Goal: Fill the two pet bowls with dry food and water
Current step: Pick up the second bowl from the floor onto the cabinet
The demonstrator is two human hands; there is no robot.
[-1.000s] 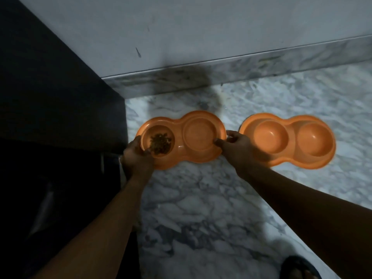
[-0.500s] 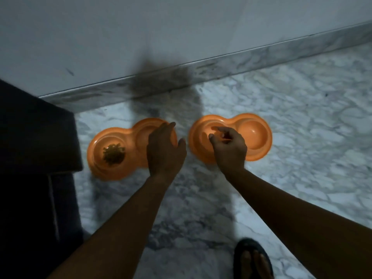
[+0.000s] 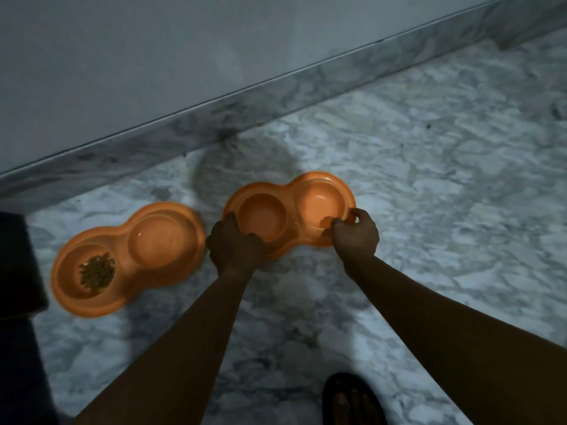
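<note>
Your left hand (image 3: 234,245) and right hand (image 3: 357,236) clasped the empty right double bowl (image 3: 290,214) by its near rim | left double bowl (image 3: 127,259) at 9 o'clock held kibble (image 3: 97,273) | sandalled foot (image 3: 352,400) at 6 | no writing seen | marble floor (image 3: 429,179), skirting (image 3: 276,90), dim wall at 12.

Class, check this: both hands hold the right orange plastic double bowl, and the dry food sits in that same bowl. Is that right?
Not quite. In the head view the left hand and right hand hold the right orange plastic double bowl, but it looks empty; the dry food lies in the left orange plastic double bowl.
</note>
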